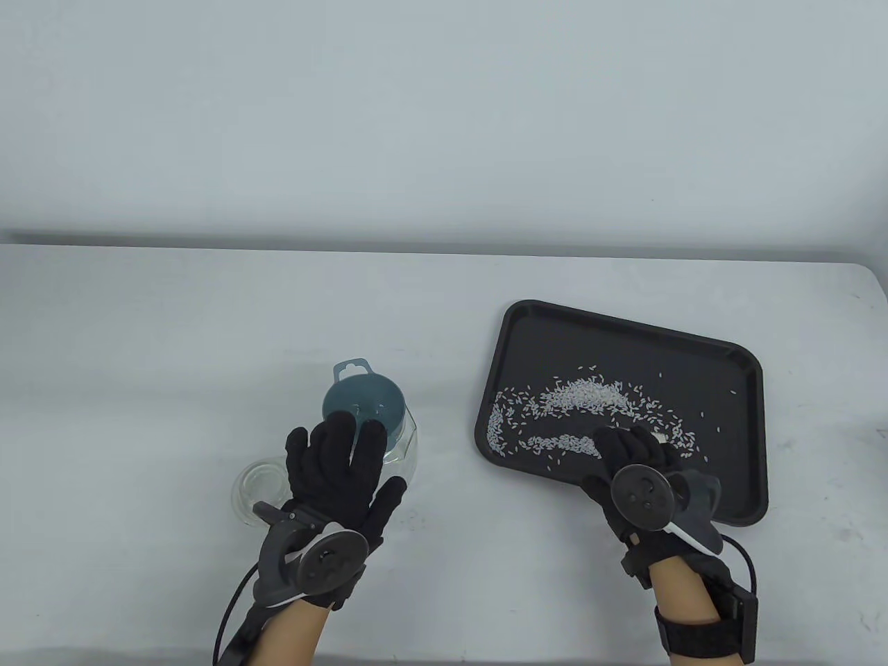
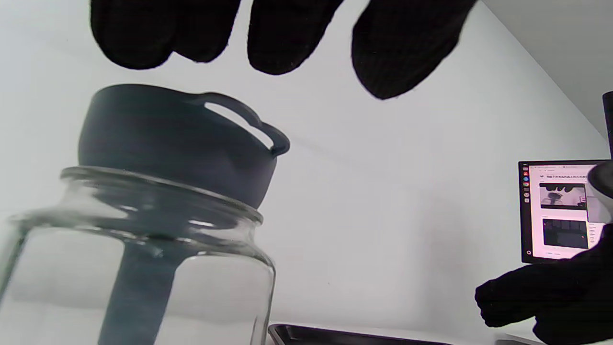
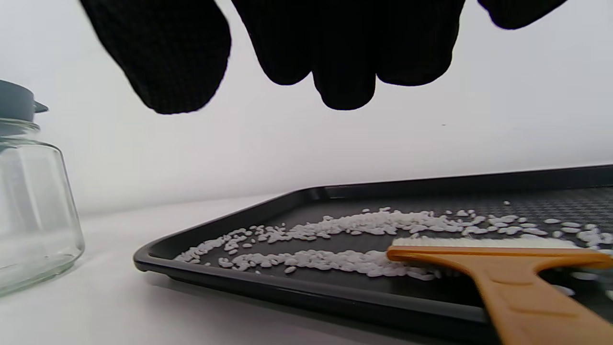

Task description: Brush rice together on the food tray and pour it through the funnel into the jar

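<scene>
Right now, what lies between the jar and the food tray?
Bare white table, nothing else, seen in the table view. The jar with its funnel stands left of the tray.

Table view: high, looking down and forward over the desk (image 1: 208, 333).
Left wrist view: low, close behind the glass jar (image 2: 139, 268) with its funnel (image 2: 177, 139), facing the wall.
Right wrist view: near desk level, close across the food tray (image 3: 306, 287).
Jar and tray edge appear in all three.

White table (image 1: 173, 333) — glass lid (image 1: 260, 489), lit monitor (image 2: 560, 211) beyond
</scene>
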